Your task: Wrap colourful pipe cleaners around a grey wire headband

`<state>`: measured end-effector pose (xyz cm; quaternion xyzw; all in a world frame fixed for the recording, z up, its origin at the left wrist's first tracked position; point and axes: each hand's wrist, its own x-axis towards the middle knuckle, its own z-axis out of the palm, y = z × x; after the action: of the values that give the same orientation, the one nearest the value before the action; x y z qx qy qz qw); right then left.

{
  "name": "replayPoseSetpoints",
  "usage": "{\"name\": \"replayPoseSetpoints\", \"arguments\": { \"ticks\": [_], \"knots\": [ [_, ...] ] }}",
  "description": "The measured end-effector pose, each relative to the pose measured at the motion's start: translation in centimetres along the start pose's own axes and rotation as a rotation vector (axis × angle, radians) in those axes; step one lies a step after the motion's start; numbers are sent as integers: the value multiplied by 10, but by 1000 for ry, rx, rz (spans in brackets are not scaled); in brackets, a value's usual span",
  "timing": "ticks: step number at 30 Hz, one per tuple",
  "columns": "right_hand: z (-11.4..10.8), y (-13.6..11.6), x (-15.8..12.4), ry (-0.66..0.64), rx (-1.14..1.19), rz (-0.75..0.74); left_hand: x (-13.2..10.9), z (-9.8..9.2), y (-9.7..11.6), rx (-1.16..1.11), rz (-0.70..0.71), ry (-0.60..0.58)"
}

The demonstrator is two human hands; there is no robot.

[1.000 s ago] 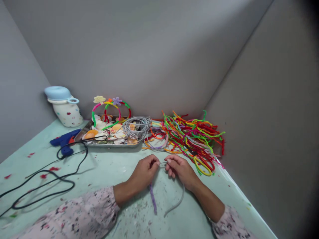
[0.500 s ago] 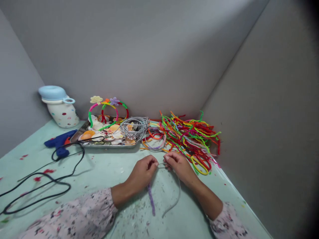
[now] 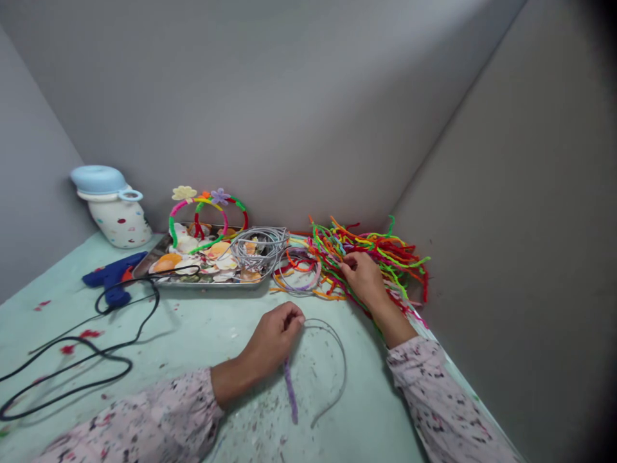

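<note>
My left hand [image 3: 273,337] is closed in a pinch on a thin grey wire [image 3: 344,360], which bows out to the right in an open curve above the table. Below the same hand hangs a short purple fuzzy pipe cleaner [image 3: 291,392]; its upper end is hidden by the hand. My right hand [image 3: 365,278] reaches into the heap of coloured pipe cleaners [image 3: 400,247]. Its thumb and finger are pinched together at the heap's left front side, apparently on a pipe cleaner, though the strands blend together there.
Left of the heap lies a ring of wire and pipe cleaner [image 3: 295,292]. A metal tray [image 3: 216,285] holds shells, two decorated hoops and a coil of grey wire [image 3: 260,247]. Farther left are a blue glue gun [image 3: 113,276], its black cord [image 3: 116,350] and a lidded cup [image 3: 120,218]. Grey walls stand behind and right.
My right hand has let go of the grey wire and moved up and right to the pipe cleaner heap. My left hand stays put, holding the wire.
</note>
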<state>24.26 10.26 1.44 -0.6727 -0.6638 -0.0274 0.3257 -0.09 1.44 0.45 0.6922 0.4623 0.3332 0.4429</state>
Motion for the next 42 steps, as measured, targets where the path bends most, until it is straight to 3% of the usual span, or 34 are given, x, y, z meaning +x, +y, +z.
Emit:
{"name": "replayPoseSetpoints", "arguments": {
  "ticks": [14,22,28,33,42],
  "knots": [
    [-2,15,5,-30,-18,55,0,2,-2,28,23,3],
    [-21,23,11,-180,16,91,0,1,1,3,-10,-4],
    [-38,27,12,-245,-97,62,0,1,3,-20,-17,4],
    [-32,22,10,-318,-221,2,0,2,2,-6,4,14],
    [-19,21,7,-347,-322,22,0,2,0,21,15,12]
  ]
}}
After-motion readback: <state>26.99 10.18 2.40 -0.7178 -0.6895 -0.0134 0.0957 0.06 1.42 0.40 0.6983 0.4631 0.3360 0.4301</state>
